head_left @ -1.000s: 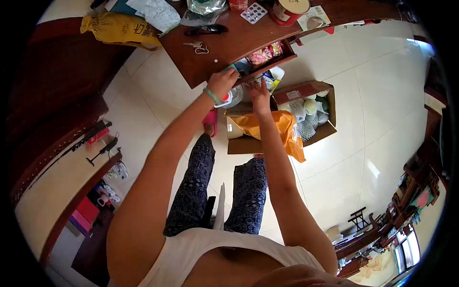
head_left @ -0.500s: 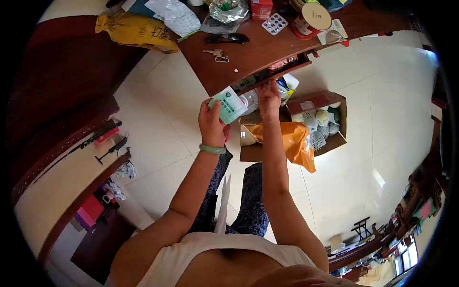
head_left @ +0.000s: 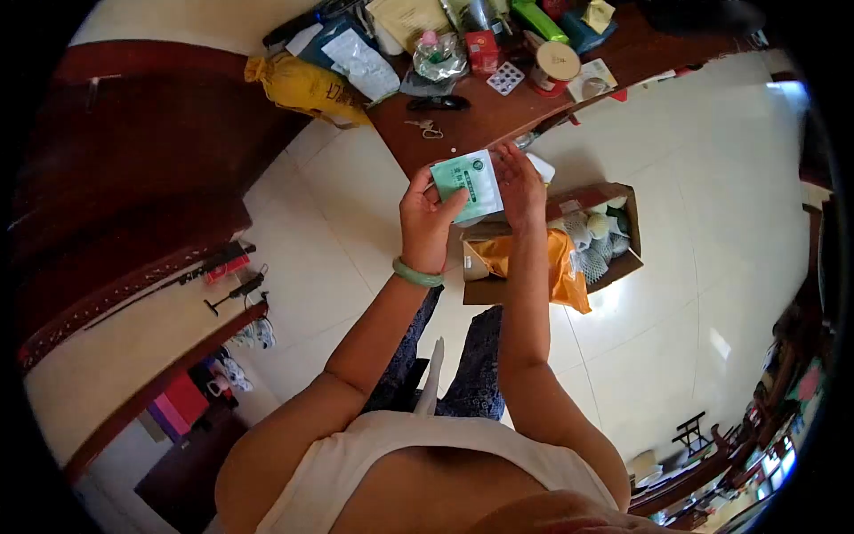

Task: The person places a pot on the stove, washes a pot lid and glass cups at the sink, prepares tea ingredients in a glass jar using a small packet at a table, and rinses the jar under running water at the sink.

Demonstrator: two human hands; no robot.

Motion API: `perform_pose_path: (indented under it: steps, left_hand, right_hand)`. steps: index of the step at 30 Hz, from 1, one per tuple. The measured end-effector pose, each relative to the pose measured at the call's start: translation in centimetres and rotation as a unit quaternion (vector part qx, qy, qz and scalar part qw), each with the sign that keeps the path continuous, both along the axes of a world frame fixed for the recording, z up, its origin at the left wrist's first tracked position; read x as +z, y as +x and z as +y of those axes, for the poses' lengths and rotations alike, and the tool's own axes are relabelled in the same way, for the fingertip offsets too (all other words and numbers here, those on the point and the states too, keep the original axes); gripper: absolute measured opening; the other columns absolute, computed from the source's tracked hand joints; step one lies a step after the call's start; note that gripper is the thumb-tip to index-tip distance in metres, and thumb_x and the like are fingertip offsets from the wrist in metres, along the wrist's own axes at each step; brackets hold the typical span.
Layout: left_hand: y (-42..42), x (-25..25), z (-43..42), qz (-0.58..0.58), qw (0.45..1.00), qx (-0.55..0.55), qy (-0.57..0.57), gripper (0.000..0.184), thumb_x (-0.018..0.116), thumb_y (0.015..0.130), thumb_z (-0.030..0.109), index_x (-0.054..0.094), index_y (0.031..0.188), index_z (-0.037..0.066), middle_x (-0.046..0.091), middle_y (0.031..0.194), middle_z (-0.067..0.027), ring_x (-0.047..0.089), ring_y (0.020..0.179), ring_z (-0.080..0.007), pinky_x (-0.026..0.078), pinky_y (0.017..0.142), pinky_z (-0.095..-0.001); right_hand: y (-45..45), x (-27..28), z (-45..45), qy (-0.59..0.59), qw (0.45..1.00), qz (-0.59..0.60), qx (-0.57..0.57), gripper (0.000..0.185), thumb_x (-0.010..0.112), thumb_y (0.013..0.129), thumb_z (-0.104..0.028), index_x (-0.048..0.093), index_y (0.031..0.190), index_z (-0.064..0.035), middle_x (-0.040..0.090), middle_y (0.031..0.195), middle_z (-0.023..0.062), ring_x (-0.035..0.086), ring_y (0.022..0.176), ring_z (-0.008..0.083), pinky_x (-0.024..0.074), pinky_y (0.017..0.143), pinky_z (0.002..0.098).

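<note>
A flat green-and-white sachet (head_left: 469, 185) with printed lettering is pinched in my left hand (head_left: 427, 214), thumb across its front. A pale green bangle (head_left: 418, 272) circles that wrist. My right hand (head_left: 520, 182) is just right of the sachet, palm turned toward it, fingers apart and slightly bent. I see nothing held in it, though part of the fingers is hard to make out. Behind the right hand, a white object (head_left: 541, 167) shows in part. The drawer area under the desk edge is mostly hidden by my hands.
On the wooden desk (head_left: 400, 129) lie keys (head_left: 431, 132), a dark glasses-like item (head_left: 438, 103), a blister pack (head_left: 505, 78), a round tin (head_left: 557, 67) and a red box (head_left: 482, 52). An open carton (head_left: 485, 292) on the floor holds net-wrapped fruit and an orange bag (head_left: 567, 274).
My right hand has come away from the drawer to beside the sachet. My left hand has raised the sachet and moved it right. The view has shifted, showing more of the desk's back.
</note>
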State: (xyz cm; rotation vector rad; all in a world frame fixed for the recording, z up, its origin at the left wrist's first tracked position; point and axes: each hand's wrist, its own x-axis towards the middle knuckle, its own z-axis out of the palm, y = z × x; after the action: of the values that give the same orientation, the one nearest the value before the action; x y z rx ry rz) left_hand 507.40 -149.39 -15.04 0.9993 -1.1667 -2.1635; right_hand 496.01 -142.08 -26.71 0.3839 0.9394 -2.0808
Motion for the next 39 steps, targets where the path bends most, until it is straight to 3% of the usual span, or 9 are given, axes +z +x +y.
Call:
perform_pose_path:
  steps: [4,7,13,18,23,25,28,36,39]
  left_hand:
    - [-1.1,7.1,2.6,0.026,0.988,-0.127,-0.080,0.035,0.059,0.081,-0.006,0.048,0.114,-0.002,0.061,0.103,-0.0084,0.059,0.092,-0.0118,0.048,0.081,-0.0252]
    - [-1.4,13.4,5.8,0.056,0.973,-0.195,-0.108,0.035,0.061,0.080,-0.005,0.049,0.113,-0.001,0.062,0.100,-0.0082,0.059,0.088,-0.0115,0.049,0.078,-0.0247]
    - [-1.2,22.5,12.7,0.130,0.929,-0.286,-0.196,0.032,0.064,0.080,-0.002,0.053,0.109,-0.001,0.062,0.095,-0.0061,0.058,0.084,-0.0095,0.047,0.073,-0.0227]
    - [-1.0,28.4,17.4,0.173,0.863,-0.377,-0.288,0.015,0.067,0.078,0.001,0.063,0.092,-0.003,0.065,0.086,-0.0051,0.060,0.079,-0.0097,0.049,0.070,-0.0229]
    - [1.3,29.8,20.8,0.212,0.734,-0.507,-0.399,0.015,0.072,0.074,0.007,0.067,0.086,-0.002,0.066,0.080,-0.0085,0.062,0.071,-0.0133,0.049,0.066,-0.0246]
    - [2.5,28.7,22.6,0.236,0.650,-0.472,-0.546,0.012,0.072,0.072,0.012,0.069,0.078,0.003,0.065,0.077,-0.0090,0.062,0.065,-0.0198,0.048,0.060,-0.0282]
    - [4.8,27.2,26.1,0.308,0.577,-0.474,-0.590,0.011,0.071,0.070,0.019,0.070,0.077,0.011,0.062,0.070,-0.0050,0.059,0.062,-0.0259,0.048,0.058,-0.0347]
    - [8.1,25.5,34.9,0.534,0.405,-0.425,-0.608,0.008,0.064,0.065,0.007,0.056,0.066,0.009,0.056,0.069,-0.0012,0.058,0.070,-0.0193,0.045,0.052,-0.0313]
    - [9.9,26.0,39.2,0.630,0.396,-0.377,-0.552,0.012,0.064,0.063,0.004,0.053,0.064,0.009,0.054,0.068,-0.0017,0.058,0.070,-0.0188,0.046,0.052,-0.0302]
  right_hand:
    - [1.3,16.5,5.9,0.063,0.968,0.236,0.062,0.037,0.058,0.090,-0.025,0.056,0.116,0.0019,0.062,0.105,0.0055,0.057,0.096,0.0124,0.0437,0.084,0.0267]
    - [1.4,24.4,10.0,0.148,0.934,0.323,0.026,0.017,0.066,0.083,-0.009,0.065,0.097,0.0007,0.064,0.082,0.0013,0.056,0.073,0.0065,0.0449,0.066,0.0203]
    - [3.8,35.0,19.8,0.283,0.862,0.420,-0.028,0.015,0.074,0.072,-0.005,0.066,0.083,0.0029,0.065,0.071,0.0037,0.057,0.066,0.0067,0.0470,0.061,0.0214]
    - [8.5,42.1,27.0,0.327,0.840,0.430,-0.045,0.015,0.067,0.080,-0.008,0.068,0.088,0.0042,0.066,0.073,0.0053,0.057,0.065,0.0072,0.0484,0.061,0.0218]
    - [14.9,42.3,31.3,0.373,0.815,0.431,-0.101,0.015,0.063,0.083,-0.009,0.067,0.090,0.0043,0.067,0.074,0.0076,0.060,0.067,0.0095,0.0502,0.060,0.0249]
    - [18.6,41.9,31.6,0.528,0.714,0.438,-0.140,0.014,0.065,0.081,-0.010,0.068,0.088,0.0024,0.067,0.073,0.0106,0.062,0.064,0.0119,0.0499,0.059,0.0255]
    - [24.0,41.6,33.0,0.664,0.574,0.446,-0.178,0.014,0.065,0.076,-0.013,0.067,0.081,0.0003,0.064,0.066,0.0130,0.059,0.055,0.0173,0.0469,0.054,0.0292]
    - [31.1,38.0,38.0,0.634,0.638,0.256,-0.355,0.015,0.064,0.070,-0.011,0.060,0.066,0.0022,0.052,0.052,0.0035,0.045,0.049,0.0079,0.0350,0.046,0.0225]
    - [33.9,37.9,40.6,0.533,0.649,0.255,-0.480,0.013,0.062,0.069,-0.007,0.056,0.061,0.0000,0.051,0.055,0.0000,0.043,0.051,0.0060,0.0327,0.045,0.0209]
